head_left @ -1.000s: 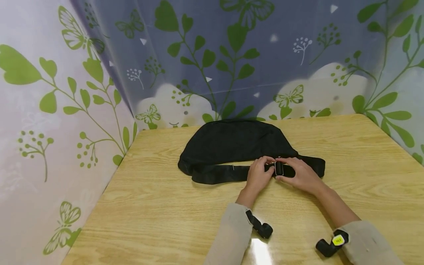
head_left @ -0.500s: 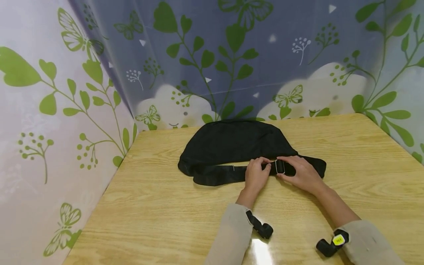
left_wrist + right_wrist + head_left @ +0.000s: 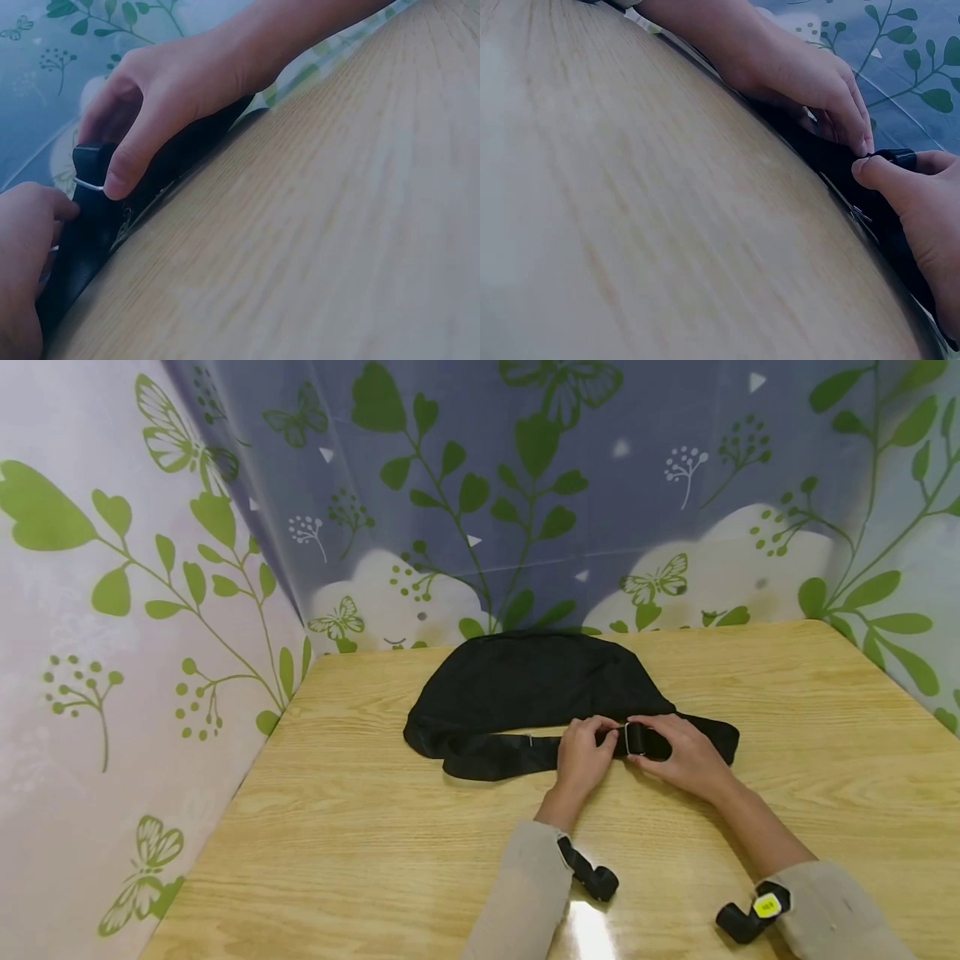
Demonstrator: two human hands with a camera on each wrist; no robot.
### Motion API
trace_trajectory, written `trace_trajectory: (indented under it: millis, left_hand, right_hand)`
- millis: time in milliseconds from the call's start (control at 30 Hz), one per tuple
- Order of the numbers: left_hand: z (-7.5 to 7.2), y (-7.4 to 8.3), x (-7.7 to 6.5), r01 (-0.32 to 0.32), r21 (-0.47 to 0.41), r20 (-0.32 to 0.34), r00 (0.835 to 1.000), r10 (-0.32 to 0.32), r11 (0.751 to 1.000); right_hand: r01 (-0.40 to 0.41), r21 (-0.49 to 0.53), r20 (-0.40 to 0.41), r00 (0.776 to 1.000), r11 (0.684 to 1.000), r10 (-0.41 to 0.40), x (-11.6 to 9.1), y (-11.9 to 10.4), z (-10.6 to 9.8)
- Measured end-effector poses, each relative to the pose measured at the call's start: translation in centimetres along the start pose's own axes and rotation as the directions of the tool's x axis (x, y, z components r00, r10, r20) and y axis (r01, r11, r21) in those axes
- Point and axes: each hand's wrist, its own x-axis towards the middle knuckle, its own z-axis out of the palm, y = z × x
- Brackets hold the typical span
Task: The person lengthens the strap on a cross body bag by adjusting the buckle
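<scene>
A black waist bag (image 3: 525, 681) lies flat on the table, its black strap (image 3: 487, 758) running along its near side. Toward the strap's right part sits a silver metal slider buckle (image 3: 628, 740) with webbing threaded through it. My left hand (image 3: 582, 756) pinches the strap just left of the buckle. Thumb and fingers of my right hand (image 3: 688, 756) hold the buckle by its upper and lower edges. In the left wrist view, the right thumb presses the metal bar (image 3: 90, 184). The right wrist view shows the left fingertips (image 3: 864, 147) close to the right thumb.
The wood-grain table (image 3: 360, 860) extends around the bag. Printed fabric (image 3: 450, 460) with leaves and butterflies hangs behind it and on both sides. Black bands (image 3: 596, 881) hang from both sleeve cuffs.
The strap's left loop has slid slightly to the right. My left thumb has drawn back a little from the buckle, while the right hand keeps its hold on it.
</scene>
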Motion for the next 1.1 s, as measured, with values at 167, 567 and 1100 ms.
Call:
trace_trajectory:
  millis: [167, 567, 1100]
  left_hand:
    - [-0.07, -0.03, -0.01, 0.026, 0.047, -0.033, 0.999, -0.024, 0.999]
    - [0.05, -0.19, -0.03, -0.023, 0.01, -0.017, 1.0, 0.023, 1.0]
    - [-0.12, -0.14, -0.08, -0.002, -0.058, -0.017, 1.0, 0.001, 0.998]
  right_hand:
    - [0.005, -0.008, -0.015, 1.0, 1.0, -0.005, -0.01, 0.12, 0.06]
    - [-0.004, 0.021, 0.016, 1.0, 1.0, 0.004, -0.06, 0.24, 0.14]
    - [-0.032, 0.048, 0.021, 0.999, 0.998, 0.031, 0.02, 0.23, 0.0]
